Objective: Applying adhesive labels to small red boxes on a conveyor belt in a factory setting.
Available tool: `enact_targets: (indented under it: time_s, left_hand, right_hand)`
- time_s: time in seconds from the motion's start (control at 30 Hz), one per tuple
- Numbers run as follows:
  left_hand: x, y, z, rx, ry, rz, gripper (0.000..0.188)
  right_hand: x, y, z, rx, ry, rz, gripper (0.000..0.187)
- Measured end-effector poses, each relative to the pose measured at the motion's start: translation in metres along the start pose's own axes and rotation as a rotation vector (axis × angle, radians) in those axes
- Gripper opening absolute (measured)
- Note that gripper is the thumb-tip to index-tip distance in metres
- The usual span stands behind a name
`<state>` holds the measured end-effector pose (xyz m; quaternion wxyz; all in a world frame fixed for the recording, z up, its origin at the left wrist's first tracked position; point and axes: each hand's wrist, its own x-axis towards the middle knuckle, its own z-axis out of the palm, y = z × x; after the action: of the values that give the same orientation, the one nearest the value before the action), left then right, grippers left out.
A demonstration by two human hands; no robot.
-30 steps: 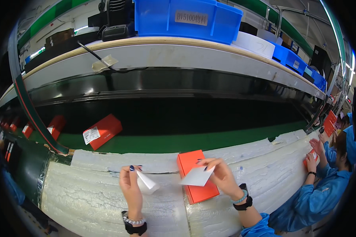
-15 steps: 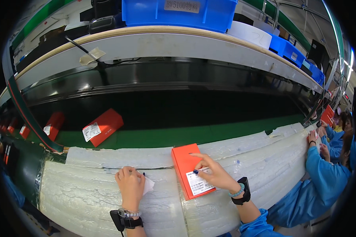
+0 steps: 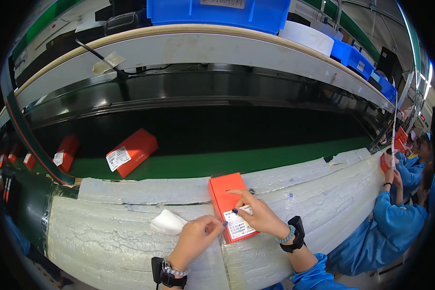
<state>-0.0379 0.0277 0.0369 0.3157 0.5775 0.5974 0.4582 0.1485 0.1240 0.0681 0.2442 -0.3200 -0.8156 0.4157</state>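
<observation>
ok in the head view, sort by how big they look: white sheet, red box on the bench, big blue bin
1. big blue bin, even cut off by the picture's edge
2. red box, partly hand-covered
3. white sheet

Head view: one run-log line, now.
red rectangular box: white printed label on top | left hand: at label's left edge | right hand: over label | crumpled white sheet: left of box

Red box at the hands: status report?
Right hand over white label; left hand at left edge of red box. Label on box's near end. White paper left of box, apart.
</observation>
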Motion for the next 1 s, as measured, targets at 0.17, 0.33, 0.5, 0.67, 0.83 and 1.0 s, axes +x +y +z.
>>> enact_targets:
  time_s: [0.17,0.33,0.5,0.67,0.83,1.0]
  left_hand:
    - [0.000,0.010,-0.002,0.076,-0.238,0.001,0.018]
    - [0.000,0.003,0.001,0.093,-0.273,-0.010,0.020]
    - [0.000,-0.001,0.003,0.071,-0.280,-0.044,0.020]
    - [0.000,-0.006,0.006,0.029,-0.323,-0.169,0.021]
    - [0.000,-0.010,0.001,0.009,-0.195,-0.148,0.020]
    - [0.004,-0.033,0.004,-0.319,0.056,-0.263,0.018]
  right_hand:
    - [0.000,-0.001,0.000,0.002,-0.001,0.021,0.053]
    - [0.000,0.001,0.000,-0.001,-0.004,0.024,0.052]
    - [0.001,-0.002,-0.001,-0.048,-0.021,0.021,0.050]
    - [-0.009,-0.004,0.022,-0.553,0.034,-0.101,0.051]
    - [-0.006,-0.012,0.041,-1.119,0.197,-0.210,0.047]
    - [0.007,0.007,0.041,-0.726,-0.005,-0.380,0.030]
